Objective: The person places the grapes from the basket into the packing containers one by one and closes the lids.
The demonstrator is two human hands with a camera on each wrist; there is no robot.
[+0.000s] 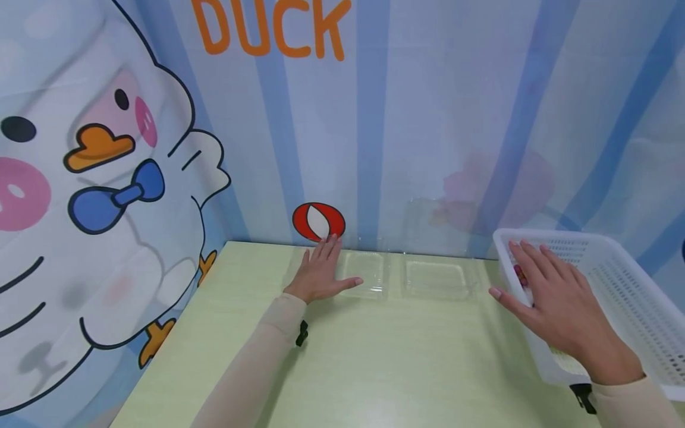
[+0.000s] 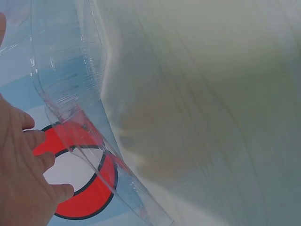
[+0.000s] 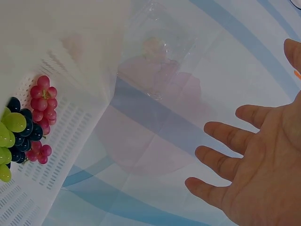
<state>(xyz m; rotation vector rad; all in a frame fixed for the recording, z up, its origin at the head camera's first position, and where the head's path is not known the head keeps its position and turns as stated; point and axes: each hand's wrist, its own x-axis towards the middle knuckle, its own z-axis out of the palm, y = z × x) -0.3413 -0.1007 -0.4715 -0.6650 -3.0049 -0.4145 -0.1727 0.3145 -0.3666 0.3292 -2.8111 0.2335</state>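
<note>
My left hand (image 1: pixel 321 276) is over the left clear plastic box (image 1: pixel 369 273) at the table's back edge, fingers extended and thumb spread; whether it touches the box is unclear. In the left wrist view, its fingers (image 2: pixel 35 139) appear close to a clear plastic edge (image 2: pixel 113 174). A second clear box (image 1: pixel 436 276) sits to the right with its lid (image 1: pixel 439 220) raised. My right hand (image 1: pixel 562 303) is above the near left side of a white basket (image 1: pixel 631 297), its fingers spread and holding nothing. Red grapes (image 3: pixel 43 101), dark grapes (image 3: pixel 29 131) and green grapes (image 3: pixel 7 136) lie in the basket.
The pale green table (image 1: pixel 407 356) meets a printed curtain (image 1: pixel 417 119) along its back edge. A big cartoon duck (image 1: pixel 107 238) fills the curtain's left part. Slotted walls surround the basket at the table's right side.
</note>
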